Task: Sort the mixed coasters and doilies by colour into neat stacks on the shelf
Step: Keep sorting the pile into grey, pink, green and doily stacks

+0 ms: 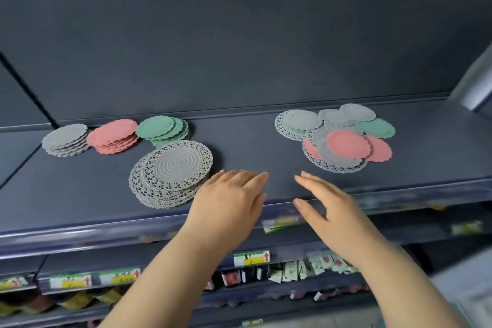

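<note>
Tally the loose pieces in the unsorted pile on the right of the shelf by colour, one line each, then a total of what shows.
Grey small coasters: 3
Grey lace doilies: 2
Pink coasters: 3
Green coasters: 1, plus a green edge under the back doily
Total: 9 clearly visible; overlaps may hide more.

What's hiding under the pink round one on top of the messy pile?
Under the top pink coaster lies a big grey lacy doily, and another pink coaster pokes out beside it. Whatever else sits beneath is covered.
</note>
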A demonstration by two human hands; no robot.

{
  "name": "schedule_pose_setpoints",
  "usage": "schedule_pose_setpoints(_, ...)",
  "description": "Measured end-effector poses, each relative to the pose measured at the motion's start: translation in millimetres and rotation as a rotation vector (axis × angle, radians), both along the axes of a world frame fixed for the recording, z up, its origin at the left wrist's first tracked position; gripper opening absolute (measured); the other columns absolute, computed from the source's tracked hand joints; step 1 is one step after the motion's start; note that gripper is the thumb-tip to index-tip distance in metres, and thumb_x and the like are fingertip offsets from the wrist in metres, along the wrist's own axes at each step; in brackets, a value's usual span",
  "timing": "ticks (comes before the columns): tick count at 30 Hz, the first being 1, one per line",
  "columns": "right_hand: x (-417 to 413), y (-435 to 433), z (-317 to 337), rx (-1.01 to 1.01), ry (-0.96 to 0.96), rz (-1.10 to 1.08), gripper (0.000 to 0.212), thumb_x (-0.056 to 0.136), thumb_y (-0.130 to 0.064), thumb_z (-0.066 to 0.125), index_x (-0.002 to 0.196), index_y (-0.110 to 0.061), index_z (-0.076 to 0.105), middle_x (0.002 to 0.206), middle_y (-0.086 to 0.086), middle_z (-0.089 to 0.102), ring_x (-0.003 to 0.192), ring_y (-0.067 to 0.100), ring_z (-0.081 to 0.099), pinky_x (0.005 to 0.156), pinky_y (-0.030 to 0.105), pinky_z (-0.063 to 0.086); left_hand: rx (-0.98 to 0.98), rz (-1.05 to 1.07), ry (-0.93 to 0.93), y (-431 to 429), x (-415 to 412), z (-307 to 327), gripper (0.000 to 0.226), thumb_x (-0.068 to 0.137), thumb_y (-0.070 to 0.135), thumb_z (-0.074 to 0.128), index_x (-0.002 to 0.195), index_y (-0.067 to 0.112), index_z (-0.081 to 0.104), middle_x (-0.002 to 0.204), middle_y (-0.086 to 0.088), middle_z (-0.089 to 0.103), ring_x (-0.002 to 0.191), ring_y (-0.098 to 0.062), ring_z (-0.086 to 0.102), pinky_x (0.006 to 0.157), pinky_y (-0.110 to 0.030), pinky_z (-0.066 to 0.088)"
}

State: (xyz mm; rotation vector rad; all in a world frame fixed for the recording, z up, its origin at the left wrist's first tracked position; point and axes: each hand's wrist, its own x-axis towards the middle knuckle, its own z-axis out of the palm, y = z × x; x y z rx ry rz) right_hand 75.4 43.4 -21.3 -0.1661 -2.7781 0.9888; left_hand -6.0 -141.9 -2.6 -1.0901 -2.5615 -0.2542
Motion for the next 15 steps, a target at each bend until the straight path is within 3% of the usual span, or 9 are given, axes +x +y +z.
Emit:
schedule_pose_setpoints(10, -35.1, 40.8, -1.8, 0.033, 0.007, -0.053, 0.046, 0.088, -0.043, 0.048, 0.133, -0.037, 0.04, 0.136, -0.027, 0.035, 0.127, -0.009, 0.03, 0.106, 0.017, 0.025, 0.041, -0.006, -0.03, 37.2, -51.6, -8.8, 0.042, 0.085, 0.037, 0.038, 0.11, 0.023, 0.068, 0.098, 0.01, 0.071, 0.082, -0.016, 0.068, 0.07, -0.029, 0.053)
schedule_pose_setpoints(15, -62.2, 62.7, 2.4, 0.067, 0.046, -0.106, 0.043, 0.089, -0.037, 0.051, 0.131, -0.036, 0.044, 0.126, -0.032, 0.036, 0.118, -0.014, 0.031, 0.099, 0.012, 0.023, 0.092, 0.005, -0.011, 47.7, -84.8, -17.3, 0.042, 0.085, 0.037, 0.038, 0.11, 0.022, 0.068, 0.099, 0.009, 0.071, 0.081, -0.017, 0.068, 0.07, -0.03, 0.054)
